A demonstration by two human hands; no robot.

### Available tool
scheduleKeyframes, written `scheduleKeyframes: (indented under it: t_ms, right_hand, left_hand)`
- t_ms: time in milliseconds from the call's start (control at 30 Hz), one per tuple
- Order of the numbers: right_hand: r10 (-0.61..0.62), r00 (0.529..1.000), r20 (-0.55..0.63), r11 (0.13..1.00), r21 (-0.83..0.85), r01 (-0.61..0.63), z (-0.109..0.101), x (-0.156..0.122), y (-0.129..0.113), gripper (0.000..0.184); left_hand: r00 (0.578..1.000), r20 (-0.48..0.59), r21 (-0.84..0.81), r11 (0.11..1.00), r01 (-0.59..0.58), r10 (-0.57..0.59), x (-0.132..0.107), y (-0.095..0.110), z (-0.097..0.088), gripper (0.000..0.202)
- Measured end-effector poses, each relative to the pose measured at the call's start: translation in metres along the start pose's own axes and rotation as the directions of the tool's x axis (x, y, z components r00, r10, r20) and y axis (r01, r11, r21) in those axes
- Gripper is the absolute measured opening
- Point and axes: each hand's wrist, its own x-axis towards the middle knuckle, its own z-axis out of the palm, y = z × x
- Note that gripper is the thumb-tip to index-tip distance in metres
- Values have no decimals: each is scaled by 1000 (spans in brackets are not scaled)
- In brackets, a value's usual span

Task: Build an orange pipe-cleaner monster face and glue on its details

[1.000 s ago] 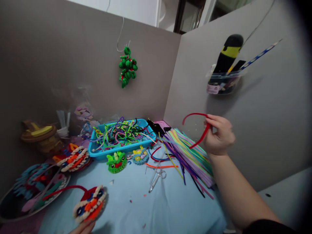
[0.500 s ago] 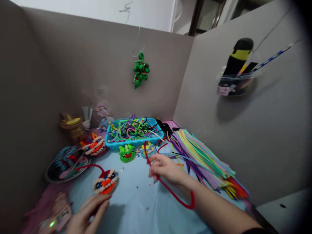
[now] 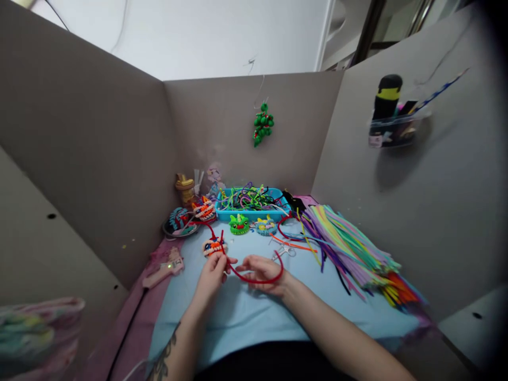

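Observation:
Between the thumb and fingers of my left hand [image 3: 214,269] a red pipe cleaner [image 3: 246,279] is pinched. Its short end sticks up, while the long part curves right, passing in front of my right hand [image 3: 260,269]. That hand is open, its fingers loosely curled and apart, pointing at the left hand. Just behind my left fingers lies an orange, white and blue lion-dance head [image 3: 212,245] of pipe cleaner, with a red strand rising from its top; the hand partly hides it. A green head [image 3: 238,225] and a light-blue and yellow one [image 3: 265,226] lie farther back.
A blue tray [image 3: 254,216] of tangled pipe cleaners stands at the back. Bundled pipe cleaners [image 3: 345,243] lie right, near scissors [image 3: 288,251]. At left are a dark bowl [image 3: 169,231], another orange head [image 3: 205,210] and a pink glue gun [image 3: 164,271]. Grey panels [image 3: 222,132] surround the table.
The red pipe cleaner has passed from my right hand to my left. My right hand has opened, and both hands have come together near the lion-dance head. The view has shifted left and back.

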Motion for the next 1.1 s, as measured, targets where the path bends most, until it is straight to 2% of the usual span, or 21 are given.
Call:
scheduleKeyframes:
  t_ms: [67, 167, 200, 267, 333, 400, 500, 567, 633, 700, 733, 767, 833, 867, 900, 933, 967, 1033, 1100]
  right_hand:
    - [-42, 997, -72, 997, 65, 47, -10, -9, 2, 36]
    - [-67, 994, -91, 995, 69, 74, -23, -22, 2, 55]
    - [-102, 987, -123, 993, 41, 108, -27, -26, 2, 55]
    - [-214, 953, -214, 977, -59, 206, -31, -33, 3, 43]
    - [-307, 910, -279, 950, -143, 276, -34, -39, 4, 31]
    - [-349, 883, -313, 936, -169, 310, -36, -43, 4, 30]
    - [-403, 853, -331, 915, -174, 365, -34, -42, -7, 33]
    - [-457, 826, -332, 890, -174, 422, -29, -36, -21, 33]
    - [-531, 771, -352, 845, -163, 509, -23, -23, -39, 31]
    - [-633, 656, -411, 760, -170, 627, -19, -5, -54, 29]
    - [-668, 585, -460, 714, -175, 677, -19, 5, -59, 29]
    - [-682, 527, -507, 681, -176, 711, -20, 15, -60, 29]
    - [-657, 456, -601, 663, -171, 729, -26, 35, -56, 29]
    - [-630, 421, -653, 667, -177, 724, -30, 43, -50, 30]
    - [-604, 398, -691, 682, -189, 706, -35, 50, -42, 29]
    - [-580, 401, -710, 709, -196, 678, -39, 56, -33, 29]
    - [-563, 431, -705, 743, -203, 638, -42, 60, -25, 30]
    - [-599, 511, -617, 767, -256, 589, -45, 65, -10, 32]
    - [-635, 570, -521, 765, -322, 558, -44, 66, -2, 36]
  left_hand:
    - [997, -59, 64, 997, -37, 41, -3, -4, -2, 39]
    - [987, -145, 123, 991, -56, 74, -3, -11, -3, 36]
    - [984, -162, 130, 990, -57, 78, -3, -14, -2, 35]
    - [981, -173, 125, 990, -67, 88, -2, -20, 1, 33]
    - [981, -179, 72, 995, -62, 74, -1, -24, 8, 32]
    - [981, -190, -38, 999, -27, 20, 1, -23, 15, 32]
    - [994, -95, -193, 981, 30, -49, 9, -13, 27, 34]
    - [998, -46, -266, 963, 39, -53, 18, -5, 33, 36]
    - [998, -57, -343, 939, 18, -40, 27, 2, 40, 37]
    - [993, -95, -358, 933, 29, -67, 35, 3, 48, 35]
    - [994, -62, -320, 945, 61, -85, 38, 2, 53, 35]
    - [996, 24, -265, 961, 84, -80, 40, 0, 58, 35]
    - [964, 264, -159, 984, 83, -38, 44, -7, 69, 40]
    - [961, 277, -147, 988, 45, -3, 46, -12, 74, 41]
    - [970, 241, -139, 990, 0, 34, 47, -16, 78, 39]
    - [977, 203, -132, 991, -38, 64, 49, -20, 81, 36]
    - [981, 175, -133, 989, -63, 86, 51, -24, 84, 35]
    - [985, 124, -152, 984, -97, 116, 54, -30, 84, 33]
    - [986, 106, -186, 977, -108, 129, 56, -34, 80, 33]
